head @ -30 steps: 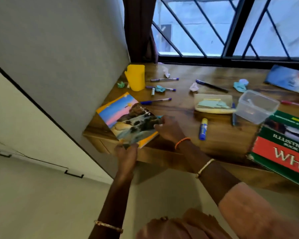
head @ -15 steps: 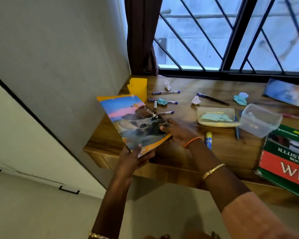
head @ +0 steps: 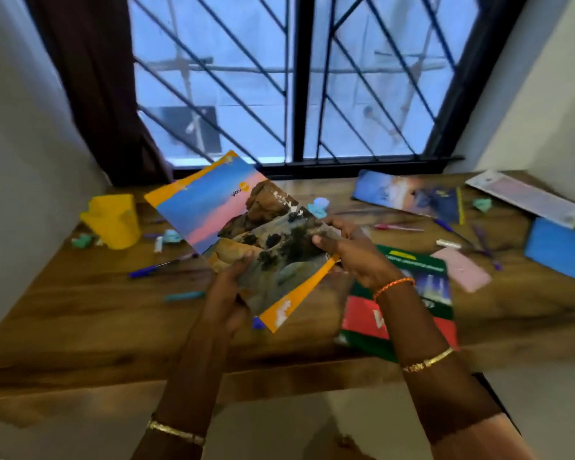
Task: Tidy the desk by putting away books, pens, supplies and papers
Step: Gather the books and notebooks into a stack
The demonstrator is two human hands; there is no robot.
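Above the desk (head: 80,313), both hands grip a notebook (head: 233,224): left hand (head: 228,293) near edge, right hand (head: 352,250) right edge; landscape cover, orange border, tilted.

front-left desk (head: 80,313) open | right: green book (head: 412,263) blocks | far: pens, yellow cup (head: 113,220)
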